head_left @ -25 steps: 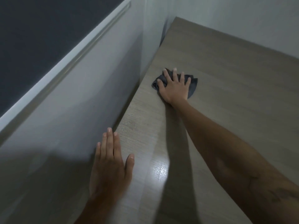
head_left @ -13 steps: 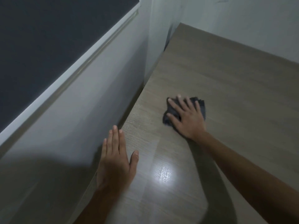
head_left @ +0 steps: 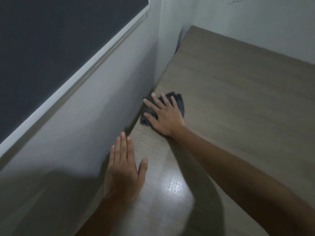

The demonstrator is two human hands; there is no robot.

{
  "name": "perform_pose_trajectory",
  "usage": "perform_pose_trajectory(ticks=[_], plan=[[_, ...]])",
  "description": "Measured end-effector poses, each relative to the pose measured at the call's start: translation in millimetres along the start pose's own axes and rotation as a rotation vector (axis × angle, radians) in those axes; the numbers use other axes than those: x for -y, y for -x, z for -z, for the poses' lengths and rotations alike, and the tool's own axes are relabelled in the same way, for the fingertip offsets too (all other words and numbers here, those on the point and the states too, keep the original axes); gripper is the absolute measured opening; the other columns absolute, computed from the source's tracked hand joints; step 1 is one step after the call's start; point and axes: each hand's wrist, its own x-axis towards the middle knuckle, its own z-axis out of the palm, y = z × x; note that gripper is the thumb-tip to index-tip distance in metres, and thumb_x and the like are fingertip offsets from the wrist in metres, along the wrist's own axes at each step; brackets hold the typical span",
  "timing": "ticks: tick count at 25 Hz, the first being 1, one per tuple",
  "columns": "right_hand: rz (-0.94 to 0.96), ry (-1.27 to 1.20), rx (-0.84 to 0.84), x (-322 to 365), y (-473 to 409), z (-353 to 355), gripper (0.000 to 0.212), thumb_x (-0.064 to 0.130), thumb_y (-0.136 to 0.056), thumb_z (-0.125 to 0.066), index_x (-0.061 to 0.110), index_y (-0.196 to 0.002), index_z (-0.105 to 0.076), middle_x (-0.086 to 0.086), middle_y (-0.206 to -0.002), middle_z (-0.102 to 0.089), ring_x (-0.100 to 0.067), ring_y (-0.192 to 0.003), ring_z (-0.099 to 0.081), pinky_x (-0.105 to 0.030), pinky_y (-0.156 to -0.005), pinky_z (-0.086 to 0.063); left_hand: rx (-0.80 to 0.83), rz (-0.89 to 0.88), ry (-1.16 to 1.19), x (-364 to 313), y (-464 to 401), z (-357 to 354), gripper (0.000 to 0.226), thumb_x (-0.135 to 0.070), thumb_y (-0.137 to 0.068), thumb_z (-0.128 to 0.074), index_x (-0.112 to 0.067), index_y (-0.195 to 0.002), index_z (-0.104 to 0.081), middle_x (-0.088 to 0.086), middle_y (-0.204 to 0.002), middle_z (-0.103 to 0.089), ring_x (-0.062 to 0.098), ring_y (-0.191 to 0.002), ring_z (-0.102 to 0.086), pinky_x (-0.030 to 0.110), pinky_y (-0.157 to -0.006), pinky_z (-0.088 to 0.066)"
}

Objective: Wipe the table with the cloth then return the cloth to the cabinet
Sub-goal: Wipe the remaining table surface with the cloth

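Wood-grain laminate fills the right half of my head view: the table (head_left: 238,103) runs from the lower middle of the frame up to the upper right, where it meets a pale wall (head_left: 255,23). I see a bright patch of reflected light on the tabletop low in the frame, right of centre.

Just above the middle of the frame, the dark grey cloth (head_left: 179,101) lies bunched on the table at its left edge, right beside the wall that runs along that side. My right hand (head_left: 166,116) lies flat on top of the cloth, palm down, its fingers straight and spread apart, pressing the cloth onto the wood; the fingertips reach the table's left edge. Its forearm stretches in from the lower right corner.

Lower, around the bottom centre, my left hand (head_left: 123,169) lies palm down at the table's near left edge, fingers straight and held together, thumb set apart to the right. It holds nothing.

At the upper left I see a dark panel (head_left: 51,48) bordered by a white frame strip (head_left: 81,72) slanting across the picture.
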Motion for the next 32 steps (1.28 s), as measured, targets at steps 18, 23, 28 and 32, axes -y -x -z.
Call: perform_pose_trajectory(ticks=[18,23,28,32], plan=[[-0.200,0.010,-0.036,16.9,-60.0,-5.4,0.062,0.061,-0.104,-0.025,0.038,-0.160,-0.027,0.005,-0.172,-0.011,-0.029,-0.158,-0.004,-0.056,-0.125,0.004,0.204,0.050,-0.018,-0.8,-6.6,11.6,0.082,-0.057,-0.097,-0.016,-0.003,-0.157,-0.001,0.014,-0.165,0.010,0.023,-0.153,0.011,0.040,-0.125,-0.001],[-0.079,0.000,-0.018,58.4,11.0,-19.5,0.061,0.061,-0.105,-0.023,0.039,-0.161,-0.022,0.006,-0.171,-0.013,-0.027,-0.158,-0.007,-0.053,-0.127,0.003,0.224,0.111,0.076,9.7,15.1,25.3,0.083,-0.060,-0.093,-0.002,-0.009,-0.157,0.009,0.008,-0.164,0.019,0.016,-0.151,0.020,0.036,-0.124,0.005],[-0.007,-0.030,0.018,101.1,119.3,-29.1,0.069,0.064,-0.099,-0.010,0.039,-0.162,-0.020,0.006,-0.171,-0.018,-0.027,-0.158,-0.009,-0.052,-0.127,0.000,0.181,0.237,0.054,35.6,109.0,45.7,0.083,-0.059,-0.093,-0.006,-0.007,-0.158,0.000,0.010,-0.166,0.006,0.019,-0.153,0.007,0.037,-0.125,0.002],[0.042,-0.029,0.008,111.2,216.1,-39.1,0.065,0.062,-0.101,-0.018,0.036,-0.161,-0.027,0.004,-0.169,-0.024,-0.027,-0.157,-0.016,-0.051,-0.127,-0.003,0.182,0.280,0.025,40.5,150.2,58.7,0.085,-0.059,-0.092,-0.004,-0.007,-0.158,-0.002,0.011,-0.166,-0.001,0.022,-0.154,0.001,0.037,-0.125,0.001]])
